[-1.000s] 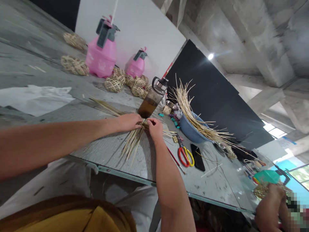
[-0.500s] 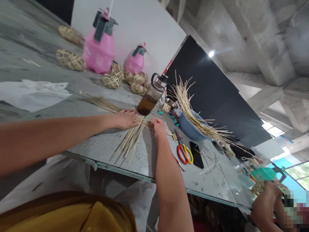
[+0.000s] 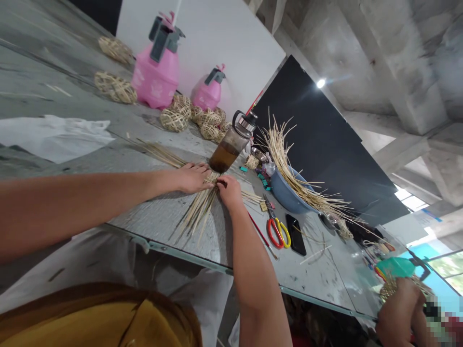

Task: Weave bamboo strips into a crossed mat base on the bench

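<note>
Crossed bamboo strips point(image 3: 197, 211) lie on the grey table, fanning toward the front edge and out to both sides. My left hand point(image 3: 193, 178) rests flat over the strips, fingers stretched out, pressing them near the crossing. Just right of it, my right hand point(image 3: 230, 192) is closed at the woven crossing, with thumb and fingertips pinching the strips. What lies under my palm is hidden. Right behind both hands stands a bottle of brown liquid point(image 3: 226, 153).
Scissors point(image 3: 275, 232), a thin red brush point(image 3: 261, 233) and a black phone point(image 3: 295, 234) lie to the right. Beyond is a blue basin point(image 3: 285, 193) of long strips. Pink spray bottles point(image 3: 156, 77) and woven balls point(image 3: 115, 87) stand behind. A co-worker's arm point(image 3: 400, 303) shows far right.
My right hand has moved left along the strips to the crossing, close beside my left hand. My left hand stays flat in place. The view has shifted slightly.
</note>
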`<act>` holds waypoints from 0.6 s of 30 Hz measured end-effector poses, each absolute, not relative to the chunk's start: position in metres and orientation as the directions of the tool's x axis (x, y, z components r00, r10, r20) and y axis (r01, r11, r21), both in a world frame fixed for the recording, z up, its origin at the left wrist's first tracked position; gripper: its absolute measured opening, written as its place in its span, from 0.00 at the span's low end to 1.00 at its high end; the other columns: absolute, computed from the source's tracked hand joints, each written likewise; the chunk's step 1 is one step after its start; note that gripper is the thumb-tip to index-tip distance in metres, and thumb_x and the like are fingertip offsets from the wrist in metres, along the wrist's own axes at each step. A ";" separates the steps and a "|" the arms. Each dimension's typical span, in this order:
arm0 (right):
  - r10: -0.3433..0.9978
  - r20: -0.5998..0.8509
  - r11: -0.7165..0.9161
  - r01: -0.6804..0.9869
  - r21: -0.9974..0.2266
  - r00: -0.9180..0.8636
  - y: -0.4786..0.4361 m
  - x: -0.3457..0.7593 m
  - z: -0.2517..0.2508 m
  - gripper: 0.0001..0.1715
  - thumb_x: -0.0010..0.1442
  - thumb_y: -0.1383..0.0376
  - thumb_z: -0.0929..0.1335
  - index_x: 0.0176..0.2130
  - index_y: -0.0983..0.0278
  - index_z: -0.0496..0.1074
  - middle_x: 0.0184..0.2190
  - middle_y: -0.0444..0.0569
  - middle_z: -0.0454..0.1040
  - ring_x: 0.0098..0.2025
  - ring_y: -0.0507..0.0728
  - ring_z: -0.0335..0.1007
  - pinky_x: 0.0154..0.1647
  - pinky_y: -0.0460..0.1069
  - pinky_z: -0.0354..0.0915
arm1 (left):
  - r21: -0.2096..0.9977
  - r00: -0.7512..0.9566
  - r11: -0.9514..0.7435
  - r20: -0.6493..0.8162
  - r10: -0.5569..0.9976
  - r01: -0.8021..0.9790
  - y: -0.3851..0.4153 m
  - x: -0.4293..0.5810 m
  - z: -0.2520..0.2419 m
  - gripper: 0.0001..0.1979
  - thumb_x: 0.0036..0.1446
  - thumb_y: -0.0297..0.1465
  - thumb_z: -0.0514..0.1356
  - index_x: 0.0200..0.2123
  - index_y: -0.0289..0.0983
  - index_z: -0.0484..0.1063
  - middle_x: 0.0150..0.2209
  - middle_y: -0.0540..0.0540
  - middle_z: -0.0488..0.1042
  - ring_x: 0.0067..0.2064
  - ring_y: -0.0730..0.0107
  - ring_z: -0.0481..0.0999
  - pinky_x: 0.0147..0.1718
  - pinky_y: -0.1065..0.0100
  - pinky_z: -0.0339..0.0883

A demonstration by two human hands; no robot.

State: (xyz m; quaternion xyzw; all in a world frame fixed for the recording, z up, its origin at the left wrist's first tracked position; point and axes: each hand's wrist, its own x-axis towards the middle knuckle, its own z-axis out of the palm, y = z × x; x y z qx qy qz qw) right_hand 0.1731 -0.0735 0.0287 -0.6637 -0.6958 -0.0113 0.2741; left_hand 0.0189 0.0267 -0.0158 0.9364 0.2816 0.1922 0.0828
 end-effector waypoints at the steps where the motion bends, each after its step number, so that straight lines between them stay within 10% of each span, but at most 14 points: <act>1: 0.919 0.393 0.112 0.932 -0.344 0.035 -0.074 0.175 0.028 0.09 0.59 0.73 0.69 0.38 0.65 0.78 0.43 0.51 0.78 0.49 0.56 0.70 0.56 0.51 0.65 | 0.265 0.767 -0.830 0.322 0.556 0.490 0.027 0.019 -0.017 0.28 0.66 0.44 0.53 0.63 0.35 0.66 0.63 0.31 0.65 0.67 0.39 0.56 0.61 0.44 0.50; 18: 0.940 0.341 0.111 0.960 -0.256 -0.018 -0.074 0.175 0.030 0.18 0.61 0.74 0.68 0.51 0.66 0.76 0.51 0.54 0.76 0.55 0.57 0.67 0.60 0.52 0.61 | 0.262 0.779 -0.833 0.300 0.550 0.487 0.026 0.017 -0.011 0.28 0.66 0.43 0.53 0.62 0.32 0.66 0.63 0.29 0.64 0.66 0.39 0.57 0.61 0.45 0.50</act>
